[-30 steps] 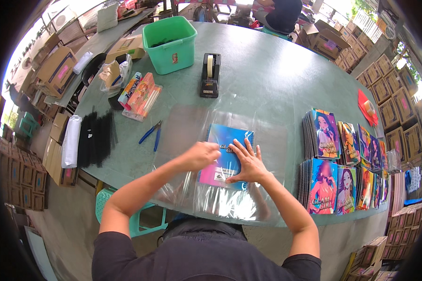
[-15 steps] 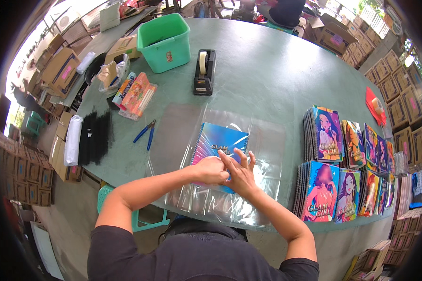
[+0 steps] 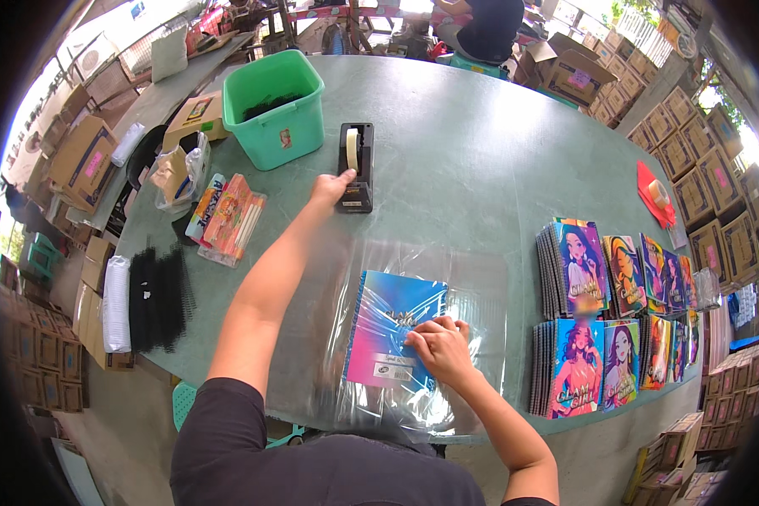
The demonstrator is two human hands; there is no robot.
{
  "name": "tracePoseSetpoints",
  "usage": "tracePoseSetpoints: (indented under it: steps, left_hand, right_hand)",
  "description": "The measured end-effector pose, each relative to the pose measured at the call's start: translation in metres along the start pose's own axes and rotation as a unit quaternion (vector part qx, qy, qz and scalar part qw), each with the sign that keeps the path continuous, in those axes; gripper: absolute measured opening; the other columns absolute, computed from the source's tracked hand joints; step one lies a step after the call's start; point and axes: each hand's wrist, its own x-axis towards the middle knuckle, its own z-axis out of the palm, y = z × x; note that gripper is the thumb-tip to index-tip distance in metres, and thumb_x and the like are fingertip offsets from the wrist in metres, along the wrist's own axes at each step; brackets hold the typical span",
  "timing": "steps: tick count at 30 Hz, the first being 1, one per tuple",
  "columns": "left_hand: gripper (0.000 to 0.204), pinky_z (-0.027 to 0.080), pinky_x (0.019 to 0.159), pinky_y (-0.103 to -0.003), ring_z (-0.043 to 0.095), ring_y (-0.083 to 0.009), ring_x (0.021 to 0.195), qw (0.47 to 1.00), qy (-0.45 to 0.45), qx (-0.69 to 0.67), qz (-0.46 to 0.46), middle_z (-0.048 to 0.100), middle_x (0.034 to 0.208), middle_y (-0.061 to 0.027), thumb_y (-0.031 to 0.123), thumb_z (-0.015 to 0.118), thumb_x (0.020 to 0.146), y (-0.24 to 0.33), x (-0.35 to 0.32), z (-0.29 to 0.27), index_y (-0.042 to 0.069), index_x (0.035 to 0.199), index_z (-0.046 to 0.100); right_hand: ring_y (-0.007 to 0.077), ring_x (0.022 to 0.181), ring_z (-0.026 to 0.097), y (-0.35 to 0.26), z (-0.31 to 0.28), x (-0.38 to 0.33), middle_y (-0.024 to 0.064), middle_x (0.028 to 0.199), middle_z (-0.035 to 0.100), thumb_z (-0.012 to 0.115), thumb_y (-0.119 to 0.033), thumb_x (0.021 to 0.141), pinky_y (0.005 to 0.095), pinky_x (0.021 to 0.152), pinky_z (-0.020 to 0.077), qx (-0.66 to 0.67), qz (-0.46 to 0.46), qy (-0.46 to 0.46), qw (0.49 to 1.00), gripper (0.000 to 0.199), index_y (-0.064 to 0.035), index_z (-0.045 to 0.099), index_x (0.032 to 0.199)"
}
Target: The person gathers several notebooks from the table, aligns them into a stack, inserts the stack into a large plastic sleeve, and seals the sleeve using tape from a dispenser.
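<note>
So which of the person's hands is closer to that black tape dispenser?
Left. The left hand reaches right up to the black tape dispenser, touching its near end. The right hand rests farther back, pressing on the bagged notebook.

The person wears a dark short-sleeved shirt, both forearms bare, no gloves or jewellery visible

Upper left: green plastic bin (image 3: 277,110) w/ dark contents. Left: snack packets (image 3: 228,218), black comb bindings (image 3: 158,297). Right: stacks of colourful notebooks (image 3: 616,320), red item (image 3: 654,196). Cardboard boxes (image 3: 700,143) at frame edges.
</note>
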Motion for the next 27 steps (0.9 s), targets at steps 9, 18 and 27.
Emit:
tracePoseSetpoints:
  steps: [9,18,27]
  left_hand:
    - [0.024,0.046,0.051,-0.032,0.061,-0.0163,0.060,0.992,-0.052,-0.025,0.113,0.063,0.064,-0.0063,0.021,0.066,0.081,-0.009,-0.060,-0.002,-0.001,0.071,0.062]
    - [0.040,0.050,0.067,-0.040,0.064,-0.0345,0.074,0.750,-0.457,0.402,0.257,0.066,0.079,-0.0184,0.041,0.059,0.084,0.045,-0.235,0.035,0.002,0.081,0.068]
    - [0.066,0.052,0.076,-0.038,0.064,-0.0335,0.088,0.814,-0.264,0.435,0.280,0.065,0.089,-0.0207,0.054,0.074,0.064,0.017,-0.232,0.013,-0.001,0.100,0.063]
  right_hand:
    - [0.0295,0.136,0.023,0.007,0.003,0.000,-0.0037,0.134,0.048,0.076,-0.048,0.061,0.0621,0.103,0.0108,-0.084,0.066,0.057,0.993,0.099,-0.0312,0.024,0.144]
    - [0.0323,0.141,0.007,0.026,0.003,0.010,-0.0055,0.141,0.041,0.081,-0.055,0.049,0.0601,0.108,0.0023,0.014,0.103,0.024,0.994,0.128,-0.0262,0.004,0.148]
    - [0.0361,0.139,0.011,0.029,0.003,0.005,0.0046,0.145,0.036,0.082,-0.047,0.056,0.0576,0.109,0.0101,0.033,0.071,0.031,0.996,0.120,-0.0212,0.009,0.147]
